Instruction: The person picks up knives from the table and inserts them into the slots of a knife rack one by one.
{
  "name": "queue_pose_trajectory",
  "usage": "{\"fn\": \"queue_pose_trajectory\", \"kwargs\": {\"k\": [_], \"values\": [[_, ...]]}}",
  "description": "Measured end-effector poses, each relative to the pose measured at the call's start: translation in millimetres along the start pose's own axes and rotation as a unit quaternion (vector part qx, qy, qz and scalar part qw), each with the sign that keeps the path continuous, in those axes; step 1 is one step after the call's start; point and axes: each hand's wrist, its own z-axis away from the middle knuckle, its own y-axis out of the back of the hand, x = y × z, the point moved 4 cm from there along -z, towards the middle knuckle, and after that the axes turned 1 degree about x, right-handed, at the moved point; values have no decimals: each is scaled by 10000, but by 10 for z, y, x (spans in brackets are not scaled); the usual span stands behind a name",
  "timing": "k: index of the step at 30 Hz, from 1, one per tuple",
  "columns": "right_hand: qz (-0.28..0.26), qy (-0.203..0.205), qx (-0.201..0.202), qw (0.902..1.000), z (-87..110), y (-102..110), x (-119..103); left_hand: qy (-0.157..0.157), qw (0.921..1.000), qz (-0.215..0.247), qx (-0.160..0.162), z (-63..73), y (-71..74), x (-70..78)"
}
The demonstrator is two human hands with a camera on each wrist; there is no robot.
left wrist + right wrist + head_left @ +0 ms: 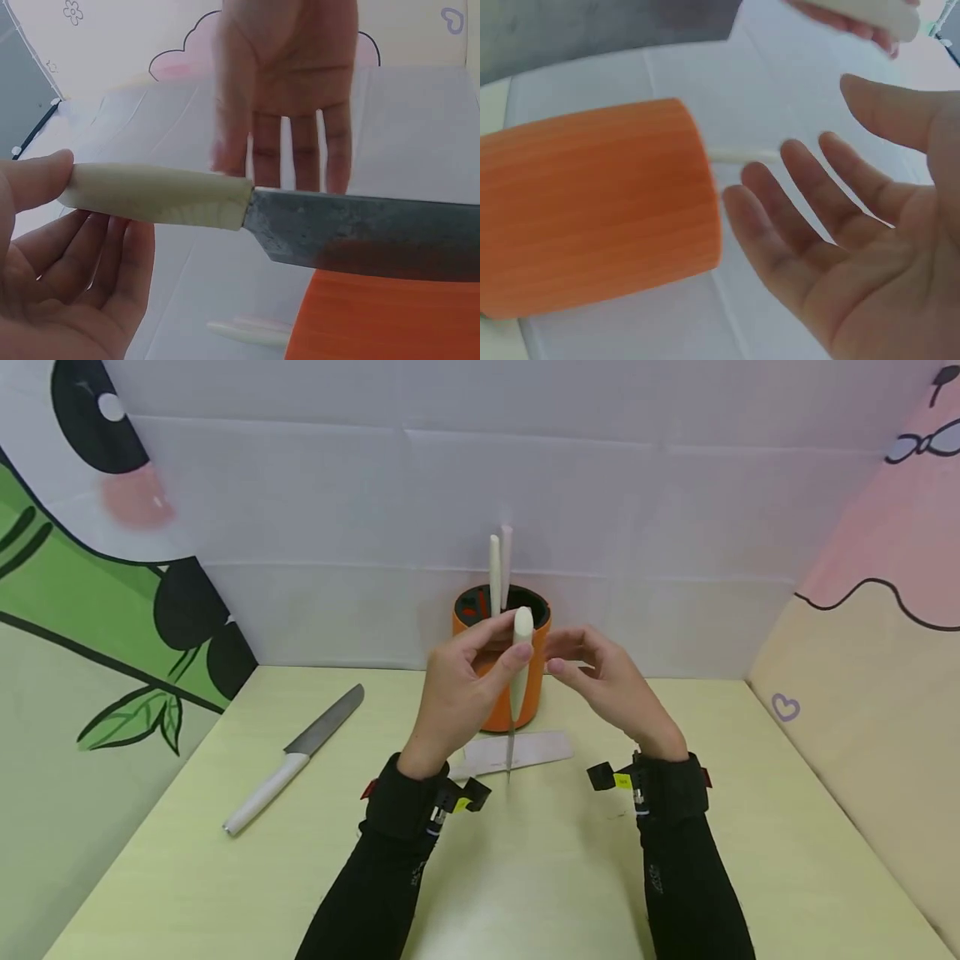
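Observation:
My left hand [457, 693] pinches the pale handle of a kitchen knife [157, 195] between thumb and fingers. The handle points up and the broad grey blade hangs down, in front of an orange knife holder [534, 681]. To the right of the knife, my right hand [611, 685] is held in the air beside the holder, fingers loosely spread and holding nothing. The right wrist view shows that hand [877, 247] palm inward, close to the holder's rim. Two more pale handles [495, 572] stick up out of the holder's dark top.
A second knife with a white handle [266, 793] lies on the table [480, 893] at the left. A pale, flat, blade-shaped thing [543, 748] lies just in front of the holder. A white cloth wall [337, 527] rises behind, with painted panels on both sides.

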Motion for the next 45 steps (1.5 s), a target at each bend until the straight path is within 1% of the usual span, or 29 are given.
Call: {"fn": "queue_pose_trajectory", "kwargs": {"k": [4, 7, 9, 11, 14, 16, 18, 22, 25, 29, 32, 37, 40, 45], "values": [[-155, -123, 417, 9989, -78, 42, 210, 52, 10000, 2, -16, 14, -12, 19], [-303, -117, 694, 9971, -163, 45, 385, 50, 10000, -25, 2, 19, -5, 31], [-408, -96, 826, 9957, -231, 44, 496, 37, 10000, -17, 9, 19, -4, 36], [-508, -143, 866, 9948, -300, 43, 608, 20, 10000, -2, 10, 17, -7, 40], [-607, -393, 712, 9948, -379, 25, 785, 12, 10000, 48, 4, 16, -19, 41], [-659, -600, 486, 9948, -416, -6, 904, 6, 10000, 53, -3, 18, -26, 36], [-693, -716, 243, 9947, -453, -46, 1018, -4, 10000, 52, 0, 22, -29, 26], [-858, -726, -10, 9937, -512, -126, 1184, -40, 10000, 37, 0, 23, -32, 17], [-1028, -738, -34, 9920, -541, -186, 1279, -54, 10000, 40, 11, 22, -28, 16], [-1058, -805, -127, 9910, -558, -269, 1393, -48, 10000, 10, 36, 24, -19, 1], [-1055, -793, -151, 9911, -552, -307, 1437, -44, 10000, -19, 20, 23, -25, -9], [-1072, -752, -138, 9913, -550, -331, 1426, -24, 10000, -57, 35, 22, -34, -28], [-1029, -804, -151, 9913, -552, -335, 1420, -20, 10000, -33, 65, 24, -46, -44], [-972, -927, -158, 9908, -543, -332, 1419, -33, 10000, 9, -22, 27, -81, -67]]}}
